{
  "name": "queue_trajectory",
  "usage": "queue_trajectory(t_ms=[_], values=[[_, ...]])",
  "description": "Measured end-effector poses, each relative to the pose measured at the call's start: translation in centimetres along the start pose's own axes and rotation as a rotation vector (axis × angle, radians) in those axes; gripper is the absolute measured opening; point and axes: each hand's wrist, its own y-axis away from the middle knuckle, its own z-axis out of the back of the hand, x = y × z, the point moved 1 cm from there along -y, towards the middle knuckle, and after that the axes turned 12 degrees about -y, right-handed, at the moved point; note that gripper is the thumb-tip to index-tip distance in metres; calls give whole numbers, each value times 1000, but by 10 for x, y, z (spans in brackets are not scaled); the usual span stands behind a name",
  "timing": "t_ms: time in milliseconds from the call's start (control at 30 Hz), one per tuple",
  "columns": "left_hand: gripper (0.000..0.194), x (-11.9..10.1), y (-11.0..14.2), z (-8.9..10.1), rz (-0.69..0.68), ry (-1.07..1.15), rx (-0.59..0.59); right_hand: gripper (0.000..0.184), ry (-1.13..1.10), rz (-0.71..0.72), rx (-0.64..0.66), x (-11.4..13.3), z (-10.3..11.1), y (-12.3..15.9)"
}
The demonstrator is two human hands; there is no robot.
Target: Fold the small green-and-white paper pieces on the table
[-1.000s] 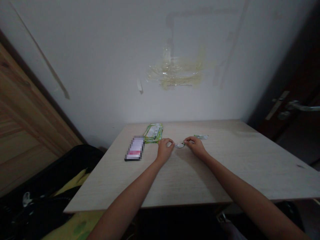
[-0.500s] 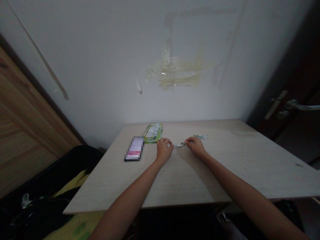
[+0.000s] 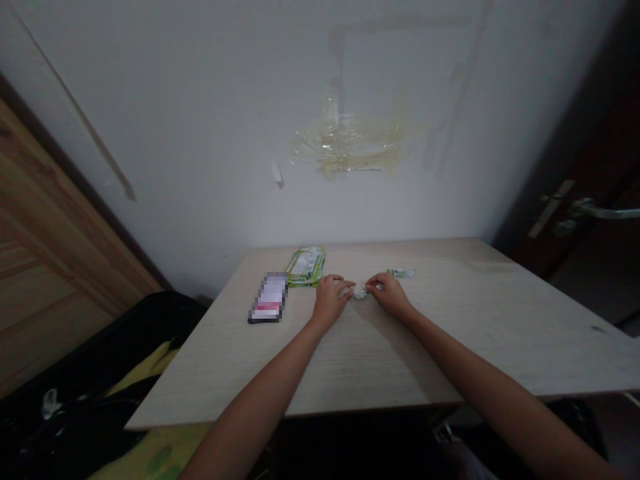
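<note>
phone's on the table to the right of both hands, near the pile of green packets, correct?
No: the head view shows the phone to the left of the left hand and the right hand. It is on the table, near the pile of green packets.

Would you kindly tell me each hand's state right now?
Left hand: at the crumpled white-and-green strip; grip cannot be told.
Right hand: closed, pinching the strip's right end.
</note>
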Motion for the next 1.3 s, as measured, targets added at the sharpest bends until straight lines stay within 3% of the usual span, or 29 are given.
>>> queue_trajectory(t_ms=[200,433,933,1300], values=[[14,0,0,4,50,-42,16,17,-7,96,61,-4,3,0],[16,5,0,5,92,-70,-5,14,118,106,110,-4,8,0],[28,-2,2,9,149,-177,2,27,282,-65,81,9,7,2],[25,-3,2,8,141,-226,12,36,370,-146,76,13,0,3]])
